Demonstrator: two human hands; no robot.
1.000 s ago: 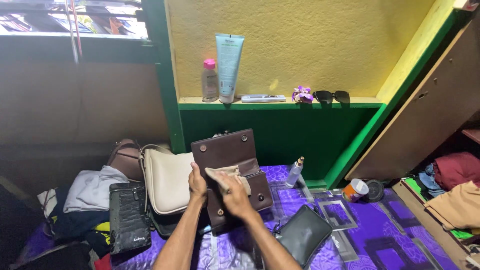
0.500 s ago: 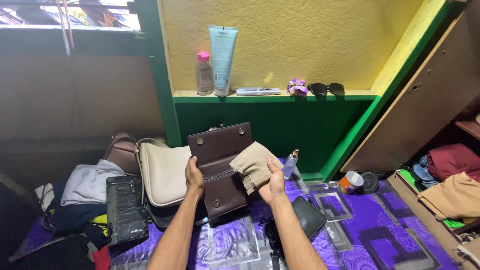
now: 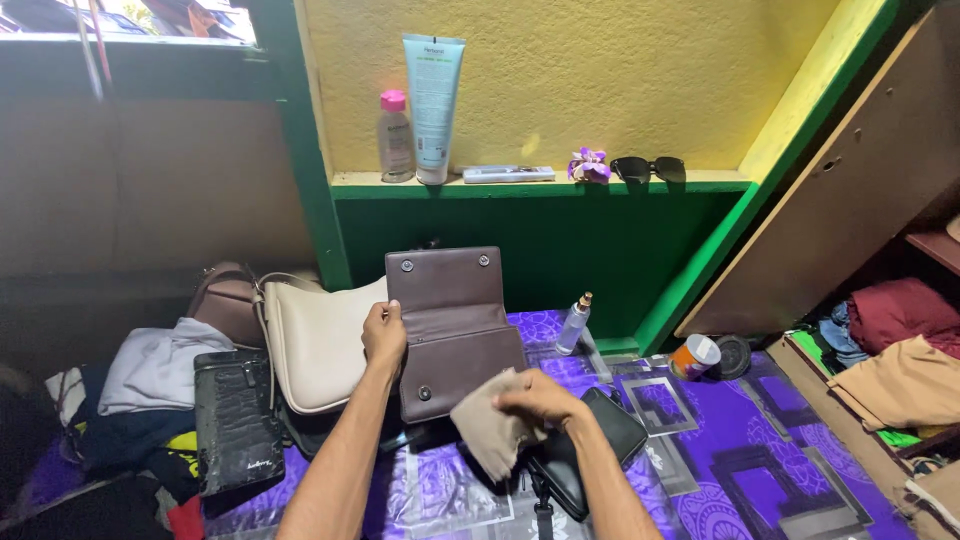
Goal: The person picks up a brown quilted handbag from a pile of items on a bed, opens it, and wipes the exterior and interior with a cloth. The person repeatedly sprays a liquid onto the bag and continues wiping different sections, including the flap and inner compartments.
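A: What is the left hand (image 3: 384,335) holding?

B: It is gripping the left edge of a brown flap bag (image 3: 452,330), thumb in front and fingers wrapped behind it. The bag is standing open, its flap raised. I cannot see anything inside it.

A: And the right hand (image 3: 540,398)?

B: It is pinching a beige cloth (image 3: 489,432), fingers closed over the upper edge. The cloth is hanging just below the grip, low and to the right of the brown bag, not touching it as far as I can tell.

A: What is lying around the hands?

B: Just left of the left hand a cream bag (image 3: 318,343) is leaning, with a darker brown bag (image 3: 226,300) behind it. Further left a black textured wallet (image 3: 236,428) is lying beside a grey garment (image 3: 155,366). Under the right hand and the cloth a black pouch (image 3: 588,448) is resting. Beyond it, up and to the right, a small spray bottle (image 3: 573,324) is standing, and further right a small tin (image 3: 694,356).

A: And the surface and room?

B: Everything is sitting on a purple patterned sheet (image 3: 730,450). Above, a green ledge (image 3: 540,184) against a yellow wall (image 3: 620,80) is carrying a pink-capped bottle (image 3: 395,136), a tall pale tube (image 3: 432,95), a purple flower (image 3: 588,166) and dark sunglasses (image 3: 648,167). At the right, folded clothes (image 3: 905,345) are filling an open cupboard.
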